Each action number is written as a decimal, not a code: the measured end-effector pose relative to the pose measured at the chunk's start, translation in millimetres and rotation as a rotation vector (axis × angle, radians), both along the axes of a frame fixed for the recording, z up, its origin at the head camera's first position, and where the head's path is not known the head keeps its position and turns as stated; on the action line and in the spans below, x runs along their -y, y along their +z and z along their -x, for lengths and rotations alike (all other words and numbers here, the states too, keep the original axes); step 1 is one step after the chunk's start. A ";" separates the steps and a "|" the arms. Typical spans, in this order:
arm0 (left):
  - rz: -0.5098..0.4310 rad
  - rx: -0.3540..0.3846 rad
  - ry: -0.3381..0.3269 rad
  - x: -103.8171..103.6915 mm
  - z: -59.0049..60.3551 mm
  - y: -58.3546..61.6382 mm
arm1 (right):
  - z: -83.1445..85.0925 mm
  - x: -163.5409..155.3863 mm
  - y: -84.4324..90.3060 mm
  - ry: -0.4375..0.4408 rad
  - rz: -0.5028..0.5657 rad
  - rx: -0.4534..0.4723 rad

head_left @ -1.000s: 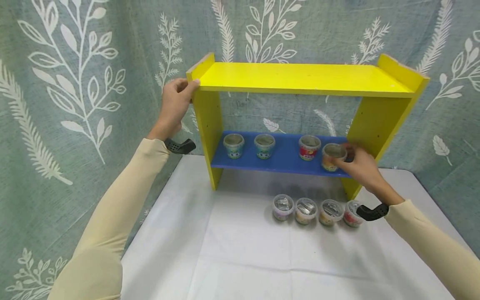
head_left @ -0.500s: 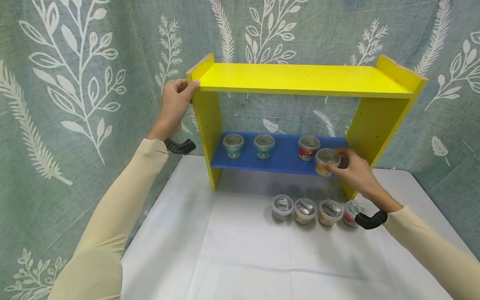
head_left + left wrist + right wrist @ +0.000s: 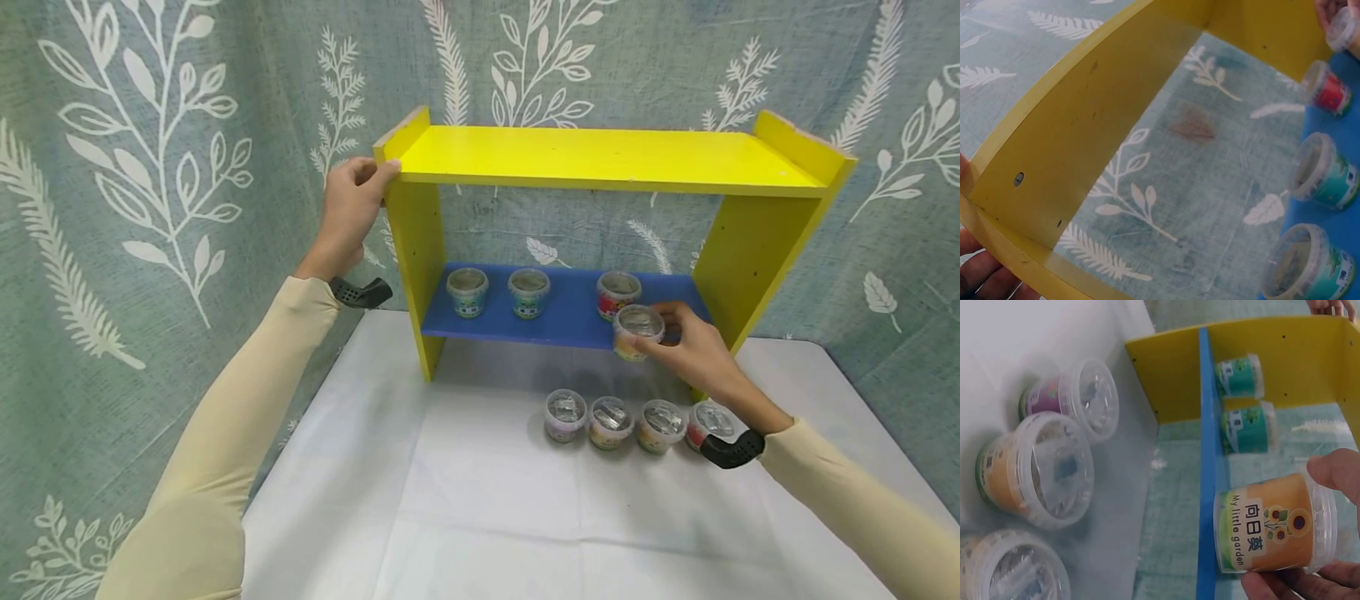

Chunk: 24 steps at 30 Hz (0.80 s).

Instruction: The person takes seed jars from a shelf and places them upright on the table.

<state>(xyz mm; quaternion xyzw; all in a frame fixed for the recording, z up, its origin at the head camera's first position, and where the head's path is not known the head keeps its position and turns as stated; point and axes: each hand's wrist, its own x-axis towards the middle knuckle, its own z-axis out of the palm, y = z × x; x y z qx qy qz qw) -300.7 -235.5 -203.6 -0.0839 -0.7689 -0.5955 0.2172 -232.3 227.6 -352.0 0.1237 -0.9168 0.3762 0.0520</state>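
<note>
On the white tabletop, nearest: four lidded tubs in a row, just in front of the shelf unit. Above them: right hand, fingers curled round an orange tub labelled "My little garden", held off the front edge of the blue shelf. On that shelf: two teal tubs and one red tub, upright. Farthest: left hand gripping the left corner of the yellow shelf unit.
</note>
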 end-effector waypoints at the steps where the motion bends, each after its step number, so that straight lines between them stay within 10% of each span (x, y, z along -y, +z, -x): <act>1: 0.000 0.001 -0.001 -0.1 -0.1 0.0 | -0.1 1.4 -0.5 0.003 0.000 -0.003; 24: -0.001 0.004 -0.001 0.1 -1.8 0.7 | -0.1 38.0 -9.9 0.091 0.054 0.017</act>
